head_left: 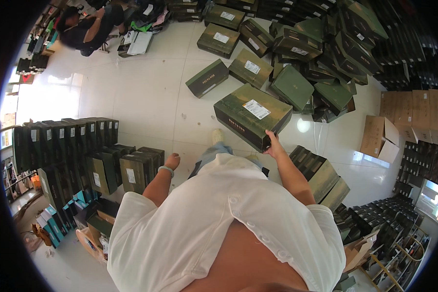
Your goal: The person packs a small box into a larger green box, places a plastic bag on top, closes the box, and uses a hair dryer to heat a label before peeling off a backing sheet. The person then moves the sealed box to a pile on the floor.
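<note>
Green box (248, 121), upper centre-right of frame; right hand (273, 145) clamped on its near corner. Looks like a carry step. Left hand (172, 161), left of centre, curled, seemingly empty; next move likely needs its support.

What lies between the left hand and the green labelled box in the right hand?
Glossy white floor tiles, the wearer's pale left shoe and blue trouser leg show there, in the head view.

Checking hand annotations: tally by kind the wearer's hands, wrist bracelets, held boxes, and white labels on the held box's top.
Hands: 2 (left hand, right hand)
Held green box: 1
White label on its top: 1
Bracelet: 1
Total: 5
</note>
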Tool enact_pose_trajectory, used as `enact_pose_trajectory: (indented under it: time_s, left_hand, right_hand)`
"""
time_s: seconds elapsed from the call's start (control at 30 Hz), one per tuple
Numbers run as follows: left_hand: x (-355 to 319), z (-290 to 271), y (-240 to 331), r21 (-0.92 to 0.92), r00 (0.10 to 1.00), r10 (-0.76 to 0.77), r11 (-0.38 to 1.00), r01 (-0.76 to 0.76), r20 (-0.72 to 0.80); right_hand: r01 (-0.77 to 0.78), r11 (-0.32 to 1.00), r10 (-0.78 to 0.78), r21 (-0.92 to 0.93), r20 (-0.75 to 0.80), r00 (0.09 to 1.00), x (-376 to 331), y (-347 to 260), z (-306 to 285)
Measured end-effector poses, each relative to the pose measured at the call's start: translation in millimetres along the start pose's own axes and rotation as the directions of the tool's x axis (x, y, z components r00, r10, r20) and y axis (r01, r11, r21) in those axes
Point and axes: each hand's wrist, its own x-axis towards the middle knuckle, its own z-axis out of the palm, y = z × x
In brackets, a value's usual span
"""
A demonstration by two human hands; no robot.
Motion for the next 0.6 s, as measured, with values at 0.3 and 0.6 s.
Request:
enact_pose_trajectory:
  time_s: [0.3,0.6]
  left_hand:
    - [3,-5,-70,0.123,0.973,-0.183,0.978,0.166,0.142]
    - [-26,40,15,0.041,0.979,-0.18,0.983,0.177,0.091]
  right_hand:
    - [-0.147,0.826,-0.23,-0.544,-0.563,0.794,30,-14,-22]
    - [-0.299,0.585,-0.267,-0.754,-0.527,0.807,43,-23,-93]
